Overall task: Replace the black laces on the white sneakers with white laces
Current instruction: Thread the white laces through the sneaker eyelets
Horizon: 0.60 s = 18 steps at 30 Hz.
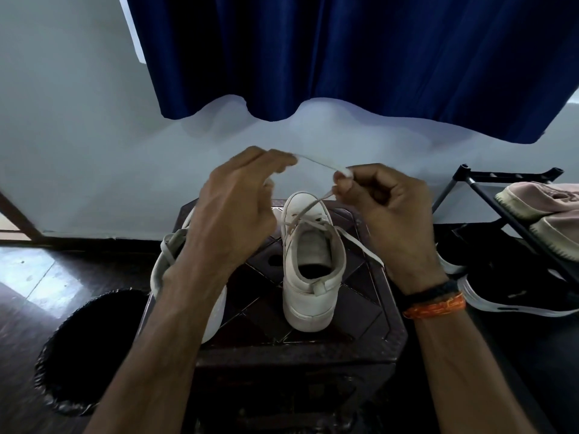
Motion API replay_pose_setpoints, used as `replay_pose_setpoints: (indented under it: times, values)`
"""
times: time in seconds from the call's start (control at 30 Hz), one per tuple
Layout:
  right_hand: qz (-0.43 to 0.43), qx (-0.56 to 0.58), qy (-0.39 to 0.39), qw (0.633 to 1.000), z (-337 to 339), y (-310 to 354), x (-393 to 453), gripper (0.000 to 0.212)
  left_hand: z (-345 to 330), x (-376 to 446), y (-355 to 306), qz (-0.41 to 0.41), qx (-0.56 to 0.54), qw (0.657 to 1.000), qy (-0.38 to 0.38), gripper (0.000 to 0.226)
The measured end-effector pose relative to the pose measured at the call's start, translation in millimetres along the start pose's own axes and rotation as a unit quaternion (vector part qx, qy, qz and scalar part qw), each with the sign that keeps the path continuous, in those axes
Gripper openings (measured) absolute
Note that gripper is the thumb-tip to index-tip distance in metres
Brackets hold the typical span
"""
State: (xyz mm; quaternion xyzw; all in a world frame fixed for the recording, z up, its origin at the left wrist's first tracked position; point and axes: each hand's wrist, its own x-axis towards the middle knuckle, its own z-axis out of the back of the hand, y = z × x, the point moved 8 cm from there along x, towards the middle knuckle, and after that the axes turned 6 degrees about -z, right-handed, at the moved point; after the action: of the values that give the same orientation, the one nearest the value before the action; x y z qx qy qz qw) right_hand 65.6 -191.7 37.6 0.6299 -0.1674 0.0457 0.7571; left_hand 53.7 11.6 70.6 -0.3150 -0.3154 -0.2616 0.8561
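A white lace (pixel 316 162) stretches taut between both hands above the white sneaker (pixel 308 261), which stands upright, heel toward the camera, on a dark carved bench (pixel 360 324). The left hand (pixel 238 198) pinches one end in its grip; the right hand (pixel 385 202) pinches the other, fingers curled. A second white sneaker (pixel 166 261) sits behind the left forearm. Right: a shoe rack (pixel 488 195).

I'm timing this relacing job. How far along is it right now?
Done: no black lace shows on the middle sneaker, and a white lace already crosses its upper eyelets. In hand: the left hand and right hand pinch a stretch of that lace taut above the shoe. Left: finishing or tying it. The second sneaker is mostly hidden by the left arm, so its lacing can't be judged.
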Motion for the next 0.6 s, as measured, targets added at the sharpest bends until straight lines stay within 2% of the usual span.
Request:
replay_pose_setpoints:
  times: [0.07, 0.17, 0.27, 0.33, 0.4, 0.47, 0.5, 0.6]
  values:
    - [0.009, -0.016, -0.057, 0.998, 12.7, 2.5, 1.8, 0.009, 4.1, -3.3, 12.8, 0.011, 0.075, 0.997, -0.02, 0.037]
    - [0.029, -0.043, -0.091, 0.995, 19.8, 7.2, 0.3, 0.012, 15.8, -6.6, 19.7, 0.041, 0.128, 0.988, -0.078, 0.023]
    - [0.046, -0.098, -0.09, 0.99, 14.6, 6.3, -0.9, 0.015, 18.8, -8.1, 20.2, 0.094, 0.057, 0.988, -0.111, 0.023]
    - [0.044, -0.138, -0.087, 0.986, 12.7, 1.8, 0.3, 0.011, 0.1, -7.7, 26.0, 0.173, -0.072, 0.981, -0.042, 0.042]
    - [0.047, -0.172, -0.084, 0.98, 11.7, -0.4, 1.0, 0.008, -25.1, -10.6, 22.5, 0.211, -0.163, 0.961, 0.073, 0.077]
    - [0.051, -0.179, -0.091, 0.978, 12.8, -0.2, 1.1, 0.008, -42.7, -16.0, 15.5, 0.199, -0.15, 0.952, 0.178, 0.104]
    - [0.051, -0.177, -0.099, 0.978, 14.2, 1.3, 0.6, 0.008, -47.9, -19.4, 14.0, 0.194, -0.132, 0.948, 0.213, 0.111]
    - [0.051, -0.179, -0.137, 0.973, 24.4, 4.8, -0.7, 0.013, -51.1, -25.0, 18.9, 0.227, -0.14, 0.937, 0.224, 0.11]
